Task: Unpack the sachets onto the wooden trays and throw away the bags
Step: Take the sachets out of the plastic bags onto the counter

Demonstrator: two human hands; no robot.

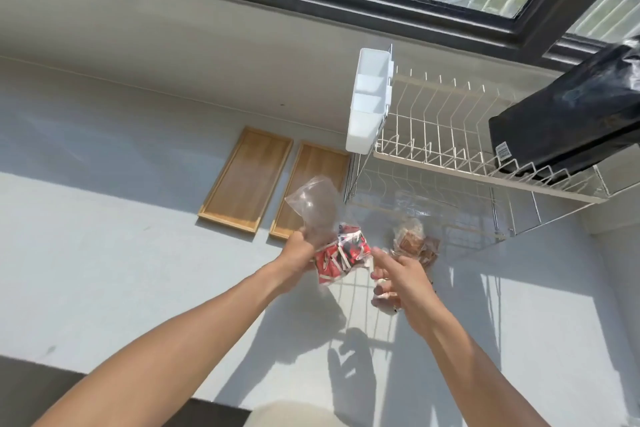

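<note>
Two wooden trays (246, 178) (313, 180) are lying side by side on the tabletop (104, 218). A clear bag (313, 208) of red sachets (341, 255) is being gripped at its neck by the closed left hand (300, 253). The right hand (403, 279) is being held half open beside it, with a few sachets seemingly in its curled fingers. A second bag of brown sachets (414, 243) is resting nearby.

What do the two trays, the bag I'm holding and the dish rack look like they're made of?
Trays: pale wood, likely bamboo; visible grain, matte.
Bag in the left hand: thin clear plastic, crinkled, see-through.
Dish rack: cream-coated metal wire, apparently; thin rods.
</note>
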